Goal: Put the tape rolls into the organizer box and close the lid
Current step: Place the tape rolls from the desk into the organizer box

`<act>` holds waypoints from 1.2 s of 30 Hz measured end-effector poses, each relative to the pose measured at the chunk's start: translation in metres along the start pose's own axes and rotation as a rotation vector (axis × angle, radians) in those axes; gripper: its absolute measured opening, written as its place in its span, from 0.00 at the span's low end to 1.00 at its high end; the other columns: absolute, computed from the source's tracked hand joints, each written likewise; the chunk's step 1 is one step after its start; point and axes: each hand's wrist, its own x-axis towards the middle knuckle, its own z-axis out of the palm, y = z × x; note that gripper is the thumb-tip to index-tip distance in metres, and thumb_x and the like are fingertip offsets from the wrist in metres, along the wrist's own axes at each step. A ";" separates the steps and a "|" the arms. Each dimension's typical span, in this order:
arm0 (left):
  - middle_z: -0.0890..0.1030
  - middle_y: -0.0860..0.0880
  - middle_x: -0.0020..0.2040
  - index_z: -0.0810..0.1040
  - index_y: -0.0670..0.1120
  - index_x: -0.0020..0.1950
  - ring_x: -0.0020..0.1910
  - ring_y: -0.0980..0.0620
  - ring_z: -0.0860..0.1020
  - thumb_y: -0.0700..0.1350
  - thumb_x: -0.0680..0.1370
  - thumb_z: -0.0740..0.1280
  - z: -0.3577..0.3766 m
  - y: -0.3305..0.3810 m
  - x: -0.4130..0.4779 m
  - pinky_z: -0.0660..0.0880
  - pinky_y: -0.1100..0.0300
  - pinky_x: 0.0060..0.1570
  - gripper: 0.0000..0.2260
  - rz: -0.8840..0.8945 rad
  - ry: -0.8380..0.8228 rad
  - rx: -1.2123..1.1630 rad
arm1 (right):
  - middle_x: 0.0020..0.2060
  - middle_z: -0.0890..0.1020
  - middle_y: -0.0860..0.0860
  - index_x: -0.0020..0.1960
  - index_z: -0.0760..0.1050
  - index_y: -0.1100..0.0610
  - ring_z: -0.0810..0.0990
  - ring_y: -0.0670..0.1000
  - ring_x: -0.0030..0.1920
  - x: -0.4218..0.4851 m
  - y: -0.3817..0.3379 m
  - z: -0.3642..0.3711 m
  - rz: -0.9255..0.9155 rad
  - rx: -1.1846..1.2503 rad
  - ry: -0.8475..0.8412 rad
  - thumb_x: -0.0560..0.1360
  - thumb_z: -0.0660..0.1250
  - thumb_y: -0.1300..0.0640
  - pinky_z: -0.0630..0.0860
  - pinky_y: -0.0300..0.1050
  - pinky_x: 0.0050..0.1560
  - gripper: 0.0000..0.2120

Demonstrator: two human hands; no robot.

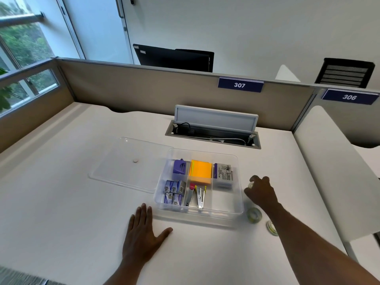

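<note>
So far no tape sits in the organizer box point(239, 204). Right hand point(260, 191) curls around one tape roll point(250, 185) right of centre; two tape rolls point(254, 215) wait lower right. Left hand point(141, 233) lies flat, empty. Lid point(115, 163) off, centre-left.

— What do the arms show?

— Two bare forearms, no sleeves as far as the bottom edge of the frame. The left hand point(144, 233) and right hand point(262, 193) carry no gloves.

— Any jewellery?

— No ring, watch or band that can be made out on either wrist or on the fingers that show.

— And the fingers?

— Left: four plus a thumb, nails short. Right: seen from the back, tips mostly hidden.
</note>
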 end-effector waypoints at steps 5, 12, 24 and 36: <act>0.50 0.44 0.79 0.50 0.43 0.77 0.78 0.47 0.47 0.77 0.68 0.46 0.000 0.000 0.000 0.46 0.51 0.76 0.49 0.003 0.004 -0.002 | 0.52 0.73 0.61 0.60 0.74 0.58 0.78 0.62 0.48 0.001 -0.024 -0.004 -0.249 0.076 0.097 0.68 0.71 0.59 0.74 0.47 0.47 0.21; 0.50 0.44 0.79 0.50 0.44 0.77 0.78 0.48 0.47 0.77 0.68 0.46 0.000 0.000 -0.001 0.46 0.51 0.76 0.49 0.002 0.005 -0.009 | 0.60 0.72 0.56 0.64 0.72 0.53 0.78 0.57 0.56 -0.012 -0.060 0.006 -0.532 -0.095 -0.189 0.70 0.69 0.53 0.75 0.46 0.56 0.23; 0.48 0.45 0.79 0.48 0.44 0.77 0.78 0.49 0.46 0.78 0.68 0.44 0.001 -0.001 -0.001 0.44 0.52 0.76 0.49 0.003 0.011 0.003 | 0.63 0.75 0.56 0.67 0.71 0.55 0.76 0.58 0.62 -0.020 -0.055 0.046 -0.501 -0.238 -0.230 0.75 0.64 0.54 0.74 0.51 0.63 0.20; 0.52 0.44 0.79 0.51 0.44 0.77 0.78 0.48 0.49 0.77 0.68 0.46 0.000 -0.001 -0.001 0.46 0.52 0.76 0.48 0.001 0.022 -0.002 | 0.56 0.80 0.56 0.61 0.74 0.59 0.80 0.56 0.55 -0.025 -0.060 0.047 -0.561 -0.237 -0.061 0.77 0.63 0.52 0.79 0.50 0.55 0.15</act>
